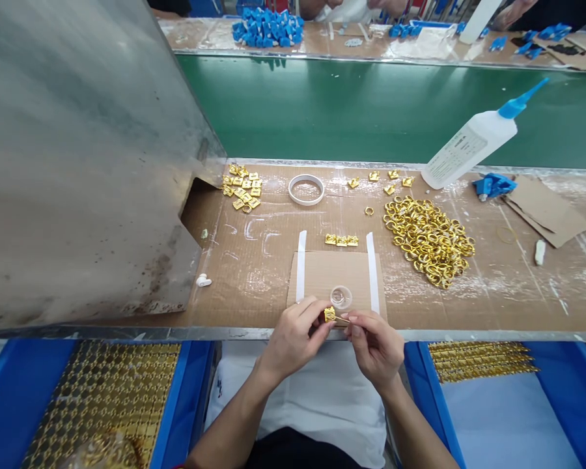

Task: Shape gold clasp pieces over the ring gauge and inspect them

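Metal hsg point(78, 150) | L hand grip point(295, 332): pinching gold pc point(329, 314) | R hand grip point(378, 345): thin stick point(342, 319) | btl label point(455, 156) illegible

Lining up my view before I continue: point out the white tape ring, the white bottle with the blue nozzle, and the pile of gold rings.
White tape ring point(291, 191): head view, left rim.
White bottle point(469, 146): head view, body.
Pile of gold rings point(432, 241): head view, middle.

Brown workbench point(254, 260): gold ring pile point(430, 241), white tape roll point(306, 190).
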Motion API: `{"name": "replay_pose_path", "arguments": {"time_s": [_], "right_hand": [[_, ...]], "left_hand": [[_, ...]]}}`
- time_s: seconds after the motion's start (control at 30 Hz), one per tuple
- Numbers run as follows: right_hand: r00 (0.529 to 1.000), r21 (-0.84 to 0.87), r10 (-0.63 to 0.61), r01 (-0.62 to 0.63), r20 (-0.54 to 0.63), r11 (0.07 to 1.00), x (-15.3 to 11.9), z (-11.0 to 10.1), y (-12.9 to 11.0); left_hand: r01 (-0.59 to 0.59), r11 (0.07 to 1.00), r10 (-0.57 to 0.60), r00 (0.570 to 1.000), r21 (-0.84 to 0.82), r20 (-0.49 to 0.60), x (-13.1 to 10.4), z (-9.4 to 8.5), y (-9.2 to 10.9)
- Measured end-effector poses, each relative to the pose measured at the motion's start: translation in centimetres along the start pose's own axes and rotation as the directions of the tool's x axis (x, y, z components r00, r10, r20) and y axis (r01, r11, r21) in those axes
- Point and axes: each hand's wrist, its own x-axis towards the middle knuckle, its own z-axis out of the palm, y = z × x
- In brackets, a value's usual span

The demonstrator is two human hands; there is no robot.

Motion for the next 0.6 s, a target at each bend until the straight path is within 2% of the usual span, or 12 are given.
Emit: {"name": "replay_pose_path", "arguments": {"time_s": [0.17,0.27,0.4,0.47,0.6], "right_hand": [[0.999,0.002,0.030,-0.030,-0.035,1.000,-0.2,0.2,0.0],[0.987,0.049,0.084,-0.078,-0.137,0.996,-0.3,0.6,0.0],[0.949,0.060,0.172,-0.162,-0.265,0.985,0.3,1.1,-0.4],[0.941,0.026,0.203,-0.204,-0.271,0.979,0.8,1.3,-0.6],[0.961,-0.103,0.188,-0.212,-0.204,0.972,1.6,1.7,-0.4]], "left_hand": [[0.006,1.000,-0.006,1.000,-0.005,-0.002,0.0,0.0,-0.1],[-0.003,1.000,0.003,1.000,-0.001,-0.006,0.0,0.1,-0.2],[-0.032,0.999,0.032,0.999,-0.006,-0.011,-0.5,0.0,-0.4],[-0.066,0.998,0.065,0.998,-0.023,-0.023,-0.8,0.0,-0.5],[-0.120,0.991,0.117,0.992,-0.059,-0.046,-1.2,-0.1,-0.8]]}}
